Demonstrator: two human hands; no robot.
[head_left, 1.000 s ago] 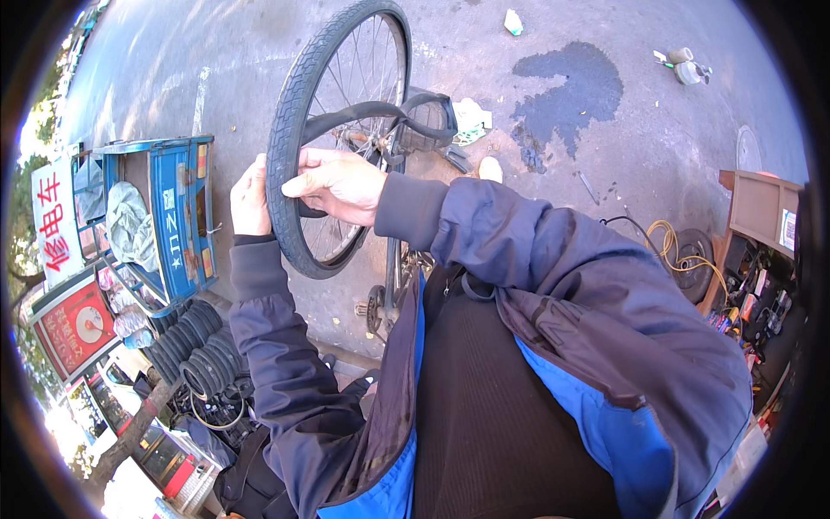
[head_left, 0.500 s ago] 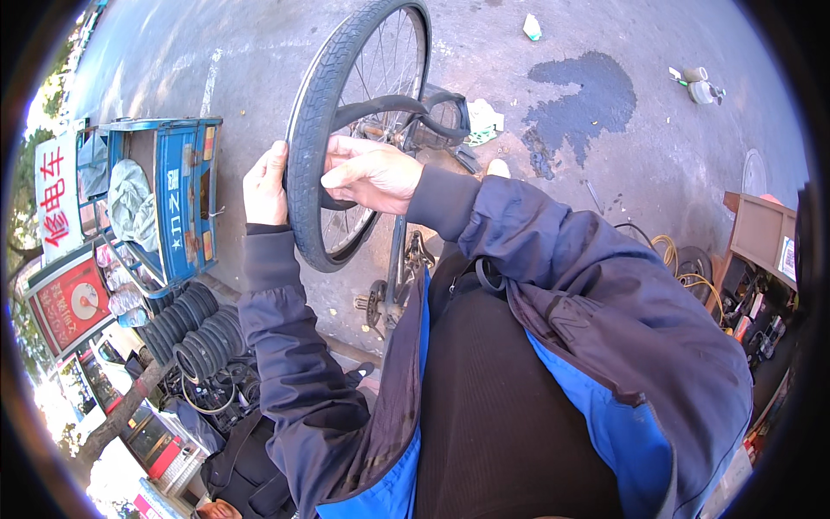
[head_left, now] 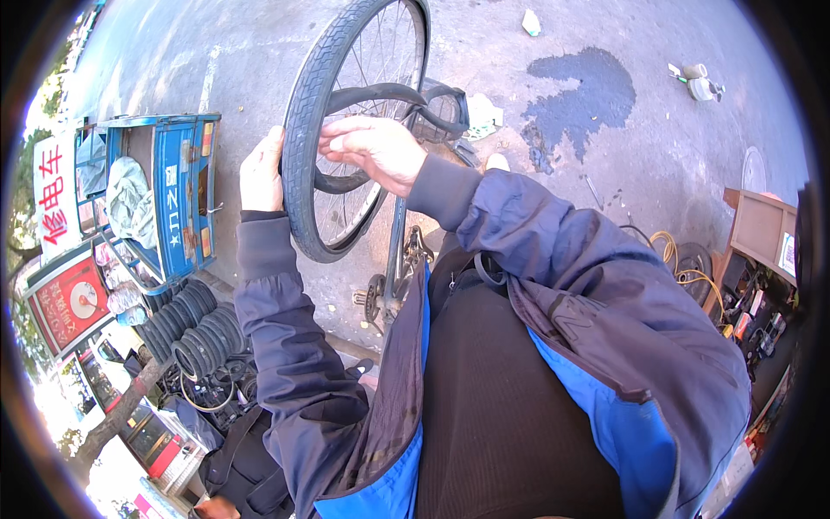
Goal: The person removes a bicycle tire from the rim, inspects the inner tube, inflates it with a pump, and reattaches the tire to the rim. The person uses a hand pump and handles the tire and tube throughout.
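A bicycle wheel with a black tyre (head_left: 303, 182) stands raised at upper centre on a bicycle frame (head_left: 399, 242). My left hand (head_left: 264, 173) grips the tyre's outer left side, its fingers partly hidden behind it. My right hand (head_left: 372, 151) is at the inner right side of the tyre, among the spokes, fingers loosely bent and a little apart, holding nothing that I can see; whether the fingertips touch the rim is unclear. A limp black inner tube (head_left: 369, 95) loops through the wheel just above my right hand and hangs out to the right.
At left are a blue cargo cart (head_left: 173, 199), signboards (head_left: 65, 303) and stacked tyres (head_left: 190, 329). At right are a wooden box (head_left: 761, 229), tools (head_left: 752, 320) and yellow hose (head_left: 666, 246). A dark patch (head_left: 588, 95) marks the pavement. Part of another person (head_left: 251, 458) shows at lower left.
Over the last second the wheel and both hands shifted right in view, then slightly up in the last half second. My right hand's thumb and fingers have lifted and loosened from the tyre's side.
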